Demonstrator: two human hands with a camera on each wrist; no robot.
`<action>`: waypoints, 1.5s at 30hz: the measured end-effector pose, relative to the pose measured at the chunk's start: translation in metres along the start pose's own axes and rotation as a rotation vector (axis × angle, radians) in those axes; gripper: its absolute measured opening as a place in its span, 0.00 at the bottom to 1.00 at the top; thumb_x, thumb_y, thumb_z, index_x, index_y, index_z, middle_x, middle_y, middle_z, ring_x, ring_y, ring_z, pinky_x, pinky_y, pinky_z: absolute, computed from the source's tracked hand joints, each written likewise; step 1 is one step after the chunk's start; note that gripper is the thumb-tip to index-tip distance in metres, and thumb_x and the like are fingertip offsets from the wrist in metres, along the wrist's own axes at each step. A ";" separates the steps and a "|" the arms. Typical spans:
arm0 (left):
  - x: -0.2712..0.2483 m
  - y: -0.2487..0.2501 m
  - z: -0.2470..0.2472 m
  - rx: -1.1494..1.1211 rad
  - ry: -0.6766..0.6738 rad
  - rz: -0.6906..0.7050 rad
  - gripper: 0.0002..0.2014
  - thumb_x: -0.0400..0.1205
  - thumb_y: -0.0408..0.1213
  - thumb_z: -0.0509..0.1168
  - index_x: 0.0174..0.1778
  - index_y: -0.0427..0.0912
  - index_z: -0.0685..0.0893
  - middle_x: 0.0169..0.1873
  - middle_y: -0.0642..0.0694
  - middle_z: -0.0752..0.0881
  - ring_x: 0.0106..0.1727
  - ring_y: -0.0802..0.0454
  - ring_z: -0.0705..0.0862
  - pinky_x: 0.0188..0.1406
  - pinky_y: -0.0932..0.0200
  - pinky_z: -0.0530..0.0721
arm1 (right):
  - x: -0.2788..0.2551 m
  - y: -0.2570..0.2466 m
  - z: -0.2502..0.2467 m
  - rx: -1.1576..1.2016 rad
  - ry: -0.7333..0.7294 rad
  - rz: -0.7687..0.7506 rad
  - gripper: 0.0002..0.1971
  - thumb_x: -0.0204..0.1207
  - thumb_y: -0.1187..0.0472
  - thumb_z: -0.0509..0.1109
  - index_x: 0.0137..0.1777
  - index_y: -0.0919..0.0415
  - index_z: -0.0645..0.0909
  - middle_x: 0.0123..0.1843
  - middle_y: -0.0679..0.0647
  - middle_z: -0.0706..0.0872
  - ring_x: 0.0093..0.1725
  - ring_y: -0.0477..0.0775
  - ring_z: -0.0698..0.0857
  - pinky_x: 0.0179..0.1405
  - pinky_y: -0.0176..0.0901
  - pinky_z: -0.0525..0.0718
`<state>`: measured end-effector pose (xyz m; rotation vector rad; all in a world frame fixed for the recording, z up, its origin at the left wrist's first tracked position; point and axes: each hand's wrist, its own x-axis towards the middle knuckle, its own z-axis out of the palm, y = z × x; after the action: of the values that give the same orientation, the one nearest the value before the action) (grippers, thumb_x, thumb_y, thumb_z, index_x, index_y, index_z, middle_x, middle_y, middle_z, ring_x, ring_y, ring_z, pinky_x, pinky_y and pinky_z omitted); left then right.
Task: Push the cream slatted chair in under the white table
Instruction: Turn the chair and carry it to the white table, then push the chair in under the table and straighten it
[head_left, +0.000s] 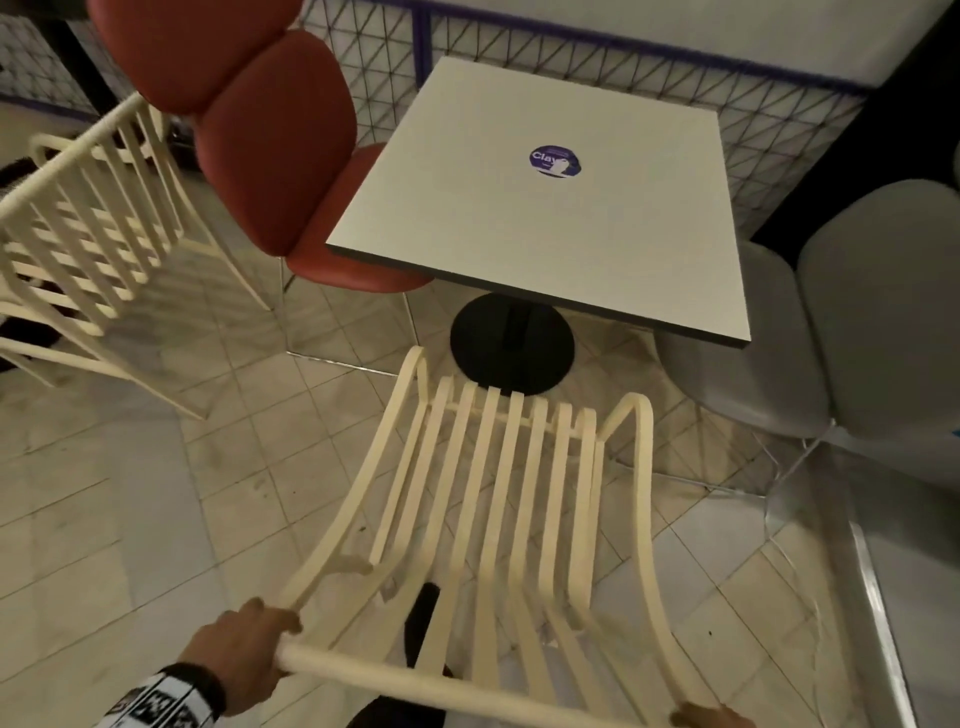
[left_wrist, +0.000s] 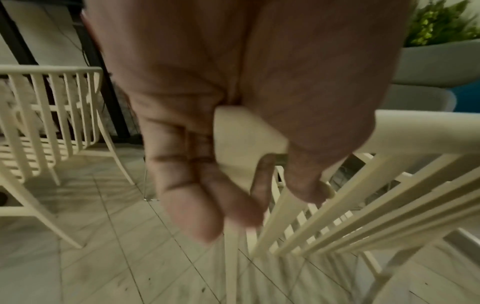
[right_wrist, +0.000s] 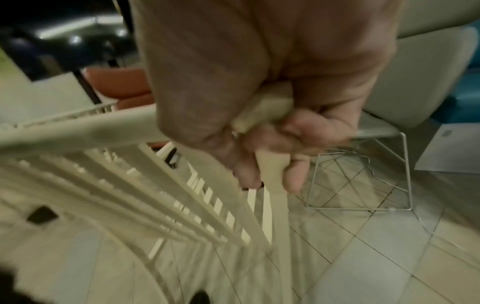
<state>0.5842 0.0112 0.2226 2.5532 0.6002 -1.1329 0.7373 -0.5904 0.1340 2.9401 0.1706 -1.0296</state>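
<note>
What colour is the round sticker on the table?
Purple with white writing; the sticker shows best in the head view.

Seen from head height, the wide-angle view looks forward and down over the cream slatted chair (head_left: 498, 519) toward the white tabletop (head_left: 545, 208). Each wrist camera sits close behind its hand, aimed down along the fingers: the left hand (left_wrist: 233, 123) fills its frame at the top rail's left end, the right hand (right_wrist: 259, 102) at the right. All three views share the chair's backrest and the tiled floor (head_left: 130, 519).
</note>
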 end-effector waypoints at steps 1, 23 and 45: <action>0.003 0.000 -0.004 -0.002 0.000 0.002 0.08 0.75 0.58 0.64 0.47 0.73 0.74 0.61 0.52 0.77 0.62 0.51 0.81 0.65 0.53 0.80 | 0.005 -0.020 0.012 -0.020 -0.085 -0.014 0.17 0.59 0.33 0.68 0.49 0.22 0.71 0.49 0.49 0.83 0.45 0.52 0.86 0.44 0.46 0.86; 0.201 0.062 -0.220 0.062 0.214 -0.009 0.21 0.74 0.53 0.70 0.59 0.46 0.85 0.56 0.40 0.87 0.56 0.39 0.87 0.54 0.51 0.85 | 0.155 -0.214 -0.240 0.040 0.118 0.135 0.13 0.71 0.66 0.67 0.52 0.54 0.87 0.38 0.51 0.84 0.38 0.55 0.82 0.42 0.44 0.84; 0.219 0.074 -0.241 -0.650 0.104 -0.235 0.16 0.78 0.42 0.60 0.52 0.32 0.79 0.45 0.33 0.85 0.35 0.36 0.87 0.35 0.49 0.89 | 0.198 -0.219 -0.250 0.560 0.094 0.482 0.17 0.76 0.55 0.62 0.32 0.67 0.79 0.39 0.65 0.87 0.38 0.64 0.86 0.35 0.46 0.80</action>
<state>0.9046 0.1026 0.2212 2.0172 1.1076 -0.7064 1.0220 -0.3392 0.2098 3.2186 -0.9229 -0.9790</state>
